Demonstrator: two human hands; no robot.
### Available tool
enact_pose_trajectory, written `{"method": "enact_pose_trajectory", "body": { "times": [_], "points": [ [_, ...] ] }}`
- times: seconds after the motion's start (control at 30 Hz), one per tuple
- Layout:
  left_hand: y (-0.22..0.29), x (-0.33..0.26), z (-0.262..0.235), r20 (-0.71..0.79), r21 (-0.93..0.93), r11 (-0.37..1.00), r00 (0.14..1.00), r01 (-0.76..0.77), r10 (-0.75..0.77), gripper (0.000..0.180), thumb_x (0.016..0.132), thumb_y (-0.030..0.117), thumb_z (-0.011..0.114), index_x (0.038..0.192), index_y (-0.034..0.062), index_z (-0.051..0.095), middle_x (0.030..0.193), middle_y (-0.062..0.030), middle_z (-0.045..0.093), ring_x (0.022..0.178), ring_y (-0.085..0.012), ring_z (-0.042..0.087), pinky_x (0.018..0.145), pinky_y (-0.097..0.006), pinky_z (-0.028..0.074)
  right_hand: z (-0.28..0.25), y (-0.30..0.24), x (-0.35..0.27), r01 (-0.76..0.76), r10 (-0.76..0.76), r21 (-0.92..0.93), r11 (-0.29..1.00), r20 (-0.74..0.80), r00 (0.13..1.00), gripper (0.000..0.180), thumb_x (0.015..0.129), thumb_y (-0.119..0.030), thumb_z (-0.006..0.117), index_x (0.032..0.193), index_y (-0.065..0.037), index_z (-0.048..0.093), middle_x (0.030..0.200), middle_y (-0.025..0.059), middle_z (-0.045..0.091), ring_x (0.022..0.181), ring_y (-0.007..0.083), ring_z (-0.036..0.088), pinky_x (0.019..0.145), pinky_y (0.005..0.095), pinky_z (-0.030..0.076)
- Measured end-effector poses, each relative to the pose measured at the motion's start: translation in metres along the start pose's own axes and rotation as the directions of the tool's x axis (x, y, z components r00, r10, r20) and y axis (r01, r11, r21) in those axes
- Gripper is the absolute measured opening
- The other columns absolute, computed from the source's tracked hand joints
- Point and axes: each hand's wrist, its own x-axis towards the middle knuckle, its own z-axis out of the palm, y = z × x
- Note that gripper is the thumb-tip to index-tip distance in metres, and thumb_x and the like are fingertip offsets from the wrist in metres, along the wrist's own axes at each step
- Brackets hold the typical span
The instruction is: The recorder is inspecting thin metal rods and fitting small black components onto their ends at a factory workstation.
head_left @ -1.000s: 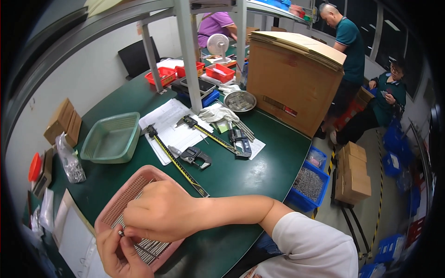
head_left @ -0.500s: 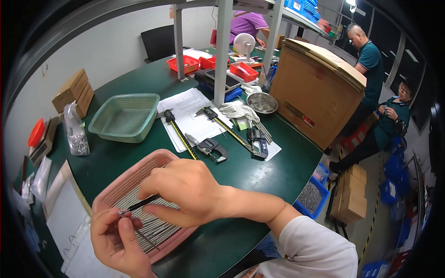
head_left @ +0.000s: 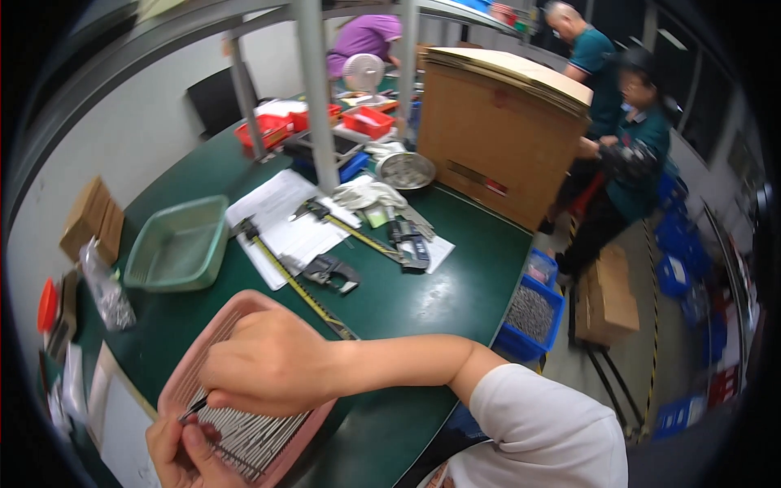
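The right hand reaches across the body from the lower right, forearm bare, white sleeve at the upper arm. Its back faces up; the fingers curl downward, thumb and forefinger pinched together. The left hand lies at the lower edge, palm up, fingers loosely curled, below the right fingertips.

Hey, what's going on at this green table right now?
A person is working over a pink tray full of thin metal rods at the near edge of the green table. The right hand pinches one thin dark rod at the tray, with the left hand just under it at the tray's near rim. Further back lie calipers, papers and an empty green tray. Other people stand by a big cardboard box.
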Motion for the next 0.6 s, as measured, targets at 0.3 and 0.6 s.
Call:
{"method": "enact_pose_trajectory", "body": {
  "times": [0.3, 0.6],
  "points": [
    [0.016, 0.009, 0.008, -0.044, -0.067, 0.997, 0.998, -0.041, 0.038, 0.013, 0.08, -0.004, 0.063, 0.091, -0.0102, 0.06, 0.078, -0.0149, 0.063, 0.057, -0.0168, 0.056, 0.051, -0.025, 0.048, 0.001, -0.005, 0.0, -0.016, 0.017, 0.014, 1.0, -0.071, 0.997, 0.02, 0.07, -0.02, 0.066, 0.069, -0.005, 0.052, 0.059, 0.0067, 0.053, 0.05, 0.0269, 0.053, 0.049, 0.0362, 0.042],
    [0.006, 0.011, 0.003, -0.035, 0.025, 0.994, 0.994, -0.104, 0.105, 0.012, 0.08, -0.003, 0.063, 0.089, -0.0099, 0.06, 0.073, -0.0135, 0.061, 0.057, -0.0175, 0.056, 0.051, -0.026, 0.048, 0.005, -0.002, 0.0, -0.052, 0.052, -0.001, 0.999, -0.028, 0.998, 0.018, 0.072, -0.02, 0.064, 0.07, -0.006, 0.054, 0.058, 0.0066, 0.053, 0.05, 0.0273, 0.052, 0.05, 0.0369, 0.041]
  ]
}}
